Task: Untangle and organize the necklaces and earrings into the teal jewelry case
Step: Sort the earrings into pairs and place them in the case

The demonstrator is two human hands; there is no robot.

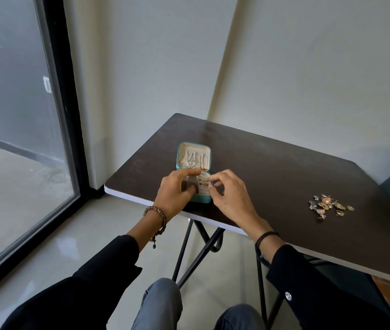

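The teal jewelry case (180, 155) stands open near the table's left front corner, its lid upright. Several necklaces (194, 160) hang inside the cream lid. Gold earrings (204, 181) sit in the ring rolls of the base. My left hand (177, 194) grips the base, index finger along its far edge and thumb at the front. My right hand (230, 196) hovers over the right side of the base, thumb and index finger pinched close together at the earring slots; whether they hold an earring is too small to tell.
A loose pile of gold and silver earrings (329, 206) lies on the dark tabletop (272, 167) to the right. The table's white front edge (146, 201) runs below my hands. A glass door (17, 139) fills the left; walls stand behind.
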